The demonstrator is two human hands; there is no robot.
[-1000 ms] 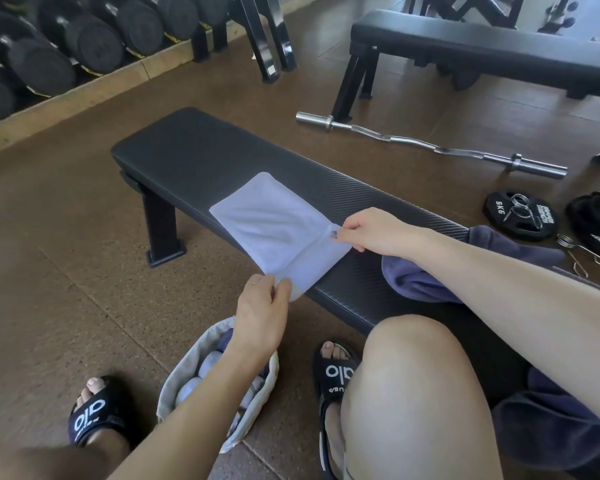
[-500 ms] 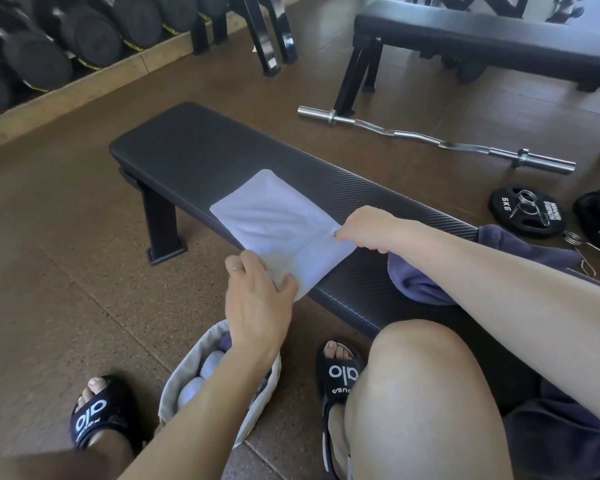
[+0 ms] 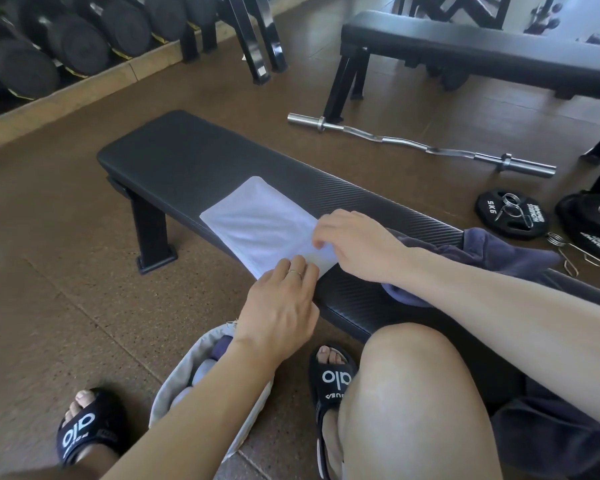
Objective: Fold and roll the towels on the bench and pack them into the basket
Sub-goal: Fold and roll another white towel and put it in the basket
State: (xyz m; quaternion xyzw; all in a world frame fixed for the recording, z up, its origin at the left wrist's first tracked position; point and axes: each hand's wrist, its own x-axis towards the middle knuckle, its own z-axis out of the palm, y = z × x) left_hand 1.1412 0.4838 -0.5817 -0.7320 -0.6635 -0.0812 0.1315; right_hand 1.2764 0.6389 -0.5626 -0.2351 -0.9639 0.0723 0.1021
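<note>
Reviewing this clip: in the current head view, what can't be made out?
- Basket contents: the left forearm covers most of the opening; rolled towels only partly show.
- Near end of the white towel: under the left hand and right hand, so each grip is unclear.
- Purple towel: right forearm crosses it.
- Bench: near end behind the knee.

Folded pale lilac towel [image 3: 257, 220] on black padded bench [image 3: 187, 157]; crumpled dark purple towels [image 3: 499, 251] to its right. Grey fabric basket [image 3: 184, 386] on floor before bench. Chrome curl bar [image 3: 420, 145] on floor behind.
</note>
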